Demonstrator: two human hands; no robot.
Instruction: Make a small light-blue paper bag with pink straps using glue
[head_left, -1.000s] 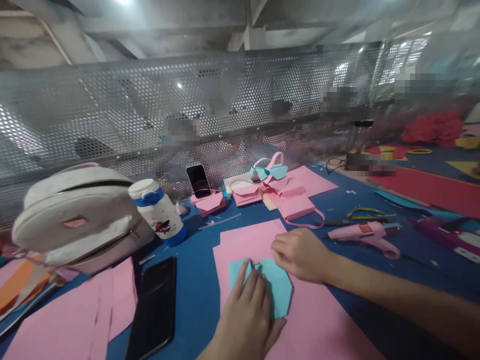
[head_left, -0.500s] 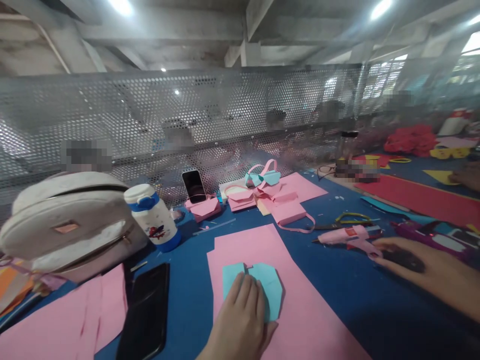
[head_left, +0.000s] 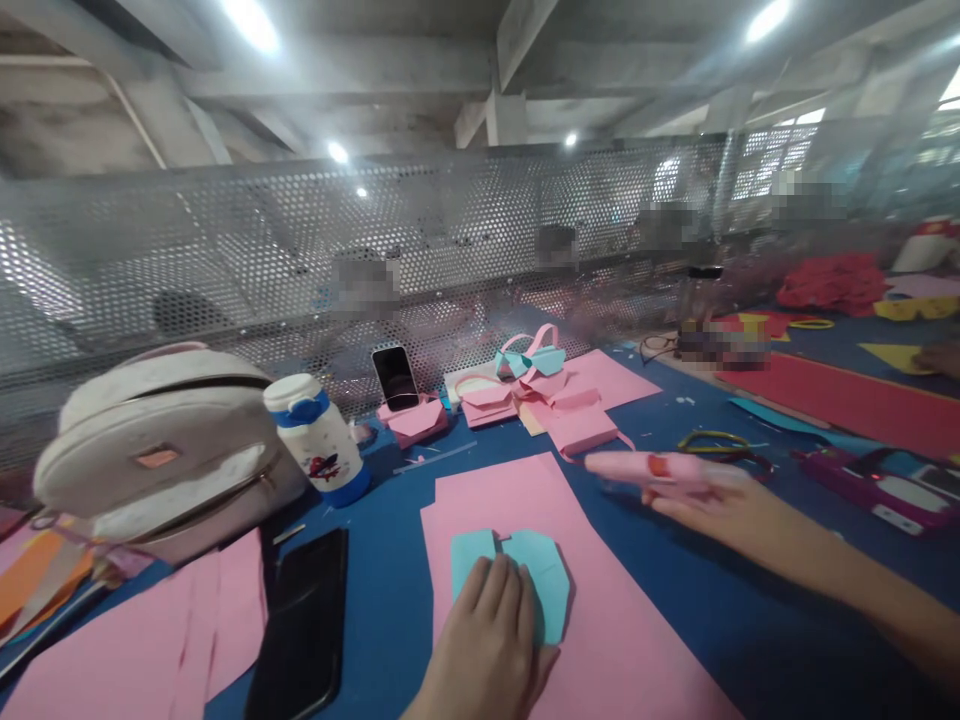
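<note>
A light-blue folded paper piece [head_left: 551, 590] with cut corners lies on pink paper sheets [head_left: 622, 610]. My left hand [head_left: 487, 620] rests on it, fingers stretched flat across its near half and covering part of it. Off to the right, my right hand [head_left: 709, 505] is closed around a pink hot glue gun [head_left: 645, 470], held above the blue table with its nozzle toward the left. Motion blurs the gun, and its trigger is hidden by my fingers.
A black phone [head_left: 300, 620] and more pink paper [head_left: 150, 630] lie at left, before a white bottle [head_left: 319, 440] and a pale backpack [head_left: 165, 450]. Pink paper bags [head_left: 581, 425] stand behind. Yellow-handled scissors [head_left: 712, 443] and a purple device [head_left: 874, 487] lie at right, near red paper [head_left: 832, 400].
My right hand has lifted the glue gun off the table and moved it left, toward the pink sheets. My left hand stays on the blue paper. The view has shifted slightly.
</note>
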